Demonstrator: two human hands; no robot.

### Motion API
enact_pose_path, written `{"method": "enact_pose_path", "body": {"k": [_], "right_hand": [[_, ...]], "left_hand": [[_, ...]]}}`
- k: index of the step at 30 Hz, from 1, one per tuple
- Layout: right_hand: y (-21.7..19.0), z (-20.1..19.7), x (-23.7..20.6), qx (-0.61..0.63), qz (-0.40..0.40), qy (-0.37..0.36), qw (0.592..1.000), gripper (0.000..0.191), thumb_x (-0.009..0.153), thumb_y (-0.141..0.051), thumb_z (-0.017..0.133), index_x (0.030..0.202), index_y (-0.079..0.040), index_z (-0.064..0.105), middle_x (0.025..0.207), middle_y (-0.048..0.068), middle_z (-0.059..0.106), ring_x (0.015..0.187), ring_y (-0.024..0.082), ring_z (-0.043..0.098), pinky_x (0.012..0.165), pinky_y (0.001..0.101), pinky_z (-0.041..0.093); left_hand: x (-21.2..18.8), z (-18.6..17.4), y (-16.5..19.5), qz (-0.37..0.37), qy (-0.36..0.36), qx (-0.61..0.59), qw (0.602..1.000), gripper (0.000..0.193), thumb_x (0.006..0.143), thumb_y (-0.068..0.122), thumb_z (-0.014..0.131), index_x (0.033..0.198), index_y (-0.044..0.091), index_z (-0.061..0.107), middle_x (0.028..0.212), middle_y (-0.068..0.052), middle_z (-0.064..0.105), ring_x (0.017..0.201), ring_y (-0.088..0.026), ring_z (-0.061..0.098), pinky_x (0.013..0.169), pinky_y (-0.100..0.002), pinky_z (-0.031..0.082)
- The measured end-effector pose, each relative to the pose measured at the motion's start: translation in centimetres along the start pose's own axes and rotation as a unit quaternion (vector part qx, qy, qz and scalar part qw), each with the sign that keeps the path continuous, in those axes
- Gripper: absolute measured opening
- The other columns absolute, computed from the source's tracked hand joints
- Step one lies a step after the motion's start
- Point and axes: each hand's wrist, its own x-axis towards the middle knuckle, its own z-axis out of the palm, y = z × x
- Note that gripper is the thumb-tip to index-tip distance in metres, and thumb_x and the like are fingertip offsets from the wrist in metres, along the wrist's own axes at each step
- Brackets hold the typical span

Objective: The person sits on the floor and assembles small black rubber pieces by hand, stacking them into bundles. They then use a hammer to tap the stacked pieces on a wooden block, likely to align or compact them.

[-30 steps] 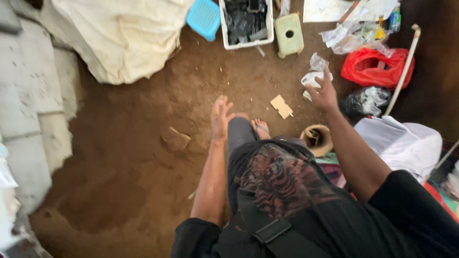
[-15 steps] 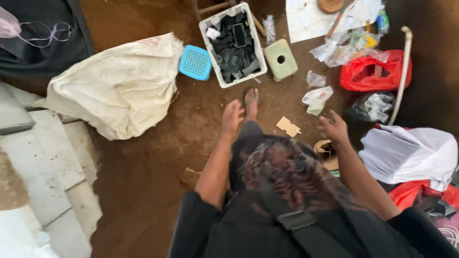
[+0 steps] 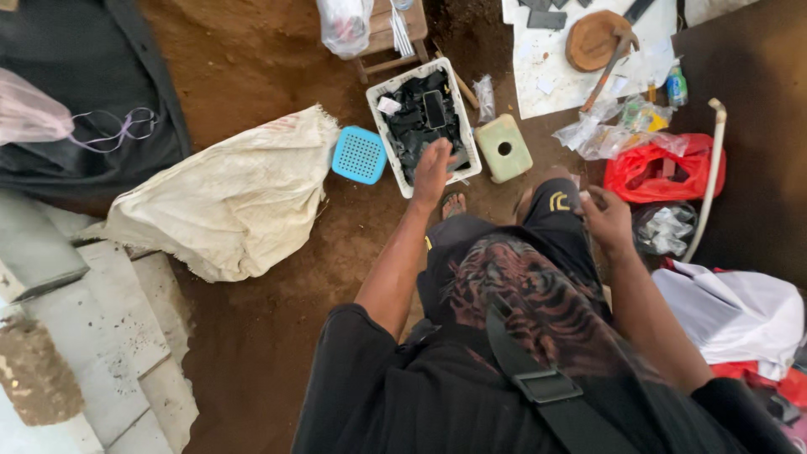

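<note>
**A:** Where is the left hand point(image 3: 433, 172)?

**B:** It is stretched out over the near edge of the white plastic crate point(image 3: 380, 105), at about twelve o'clock from the person's lap. The fingers are spread and loose, gripping nothing, and they hover over or touch the black pieces point(image 3: 416, 118) heaped in the crate; I cannot tell which.

**A:** And the right hand point(image 3: 607, 220)?

**B:** At about two o'clock, just past the right knee. The fingers are curled in, with something small and pale pinched at the fingertips, too small to name.

**A:** What lies around the crate?

**B:** A blue perforated lid point(image 3: 360, 155) touches its left side, at nine o'clock of it. A pale green block with a round hole point(image 3: 503, 148) sits just beside it at three o'clock. A small wooden stool point(image 3: 388, 42) with a clear plastic bag point(image 3: 343, 21) on it stands at twelve o'clock.

**A:** Further out?

**B:** A big white woven sack point(image 3: 231, 197) lies on the brown dirt floor point(image 3: 252, 319) at nine o'clock. At two o'clock a red plastic bag point(image 3: 656, 172) sits near crumpled clear wrappers point(image 3: 601, 134), with a white bent pipe point(image 3: 706, 181) just beyond. A hammer point(image 3: 612, 59) rests across a round wooden block point(image 3: 593, 38) on a white sheet point(image 3: 538, 84) at one o'clock.

**A:** The feet?

**B:** A sandalled foot point(image 3: 454, 204) shows just below the crate.
</note>
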Motion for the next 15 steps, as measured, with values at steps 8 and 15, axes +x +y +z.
{"method": "enact_pose_path", "body": {"k": [8,15], "right_hand": [[-2.6,-1.6,6.1,-0.137,-0.006,0.001,0.991,0.039,0.100,-0.026,0.071,0.127,0.002,0.071,0.102,0.021,0.075,0.088,0.027,0.070,0.076,0.0355,0.054],[-3.3,-5.3,14.7,-0.206,-0.017,-0.055,0.977,0.038,0.094,-0.032,0.072,0.116,-0.002,0.075,0.107,0.022,0.075,0.100,0.034,0.073,0.089,0.0414,0.056]], "left_hand": [[2.1,0.5,-2.3,-0.081,0.034,-0.029,0.996,0.062,0.100,0.054,0.055,0.136,0.004,0.060,0.127,-0.008,0.068,0.107,-0.021,0.069,0.078,-0.035,0.059],[8.4,6.2,-0.1,-0.124,0.064,0.040,0.989,0.061,0.100,0.055,0.052,0.134,0.006,0.060,0.122,-0.009,0.070,0.102,-0.020,0.072,0.076,-0.034,0.059]]}}
